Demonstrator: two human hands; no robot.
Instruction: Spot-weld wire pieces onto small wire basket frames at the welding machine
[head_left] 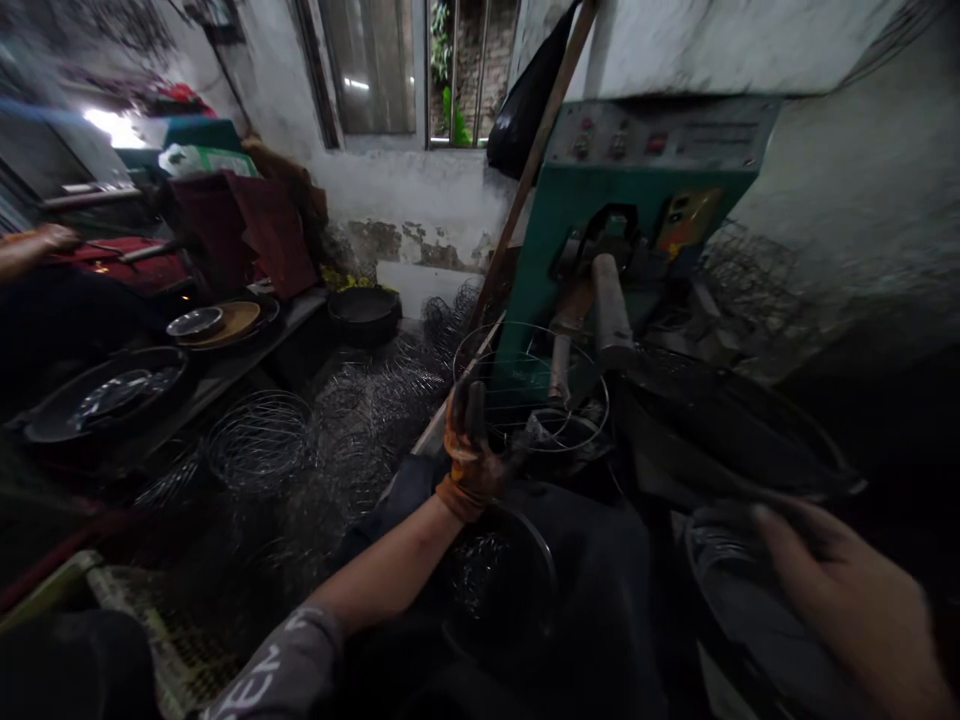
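My left hand (471,450), in a worn orange and black glove, grips the near rim of a round wire basket frame (534,385) held up in front of a green machine (626,225). The frame's rings sit around the machine's two metal arms (609,305). My right hand (840,585) is bare and blurred at the lower right, fingers curled over the edge of a stack of dark metal rings or pans (739,570); whether it grips them is unclear. A dark round pan (501,580) lies on my lap below the left hand.
Several finished wire baskets (259,440) are heaped on the floor to the left. A bench on the left carries dark pans (105,395) and a plate (225,322). Another person's arm (34,245) shows at the far left. A window (420,70) is behind.
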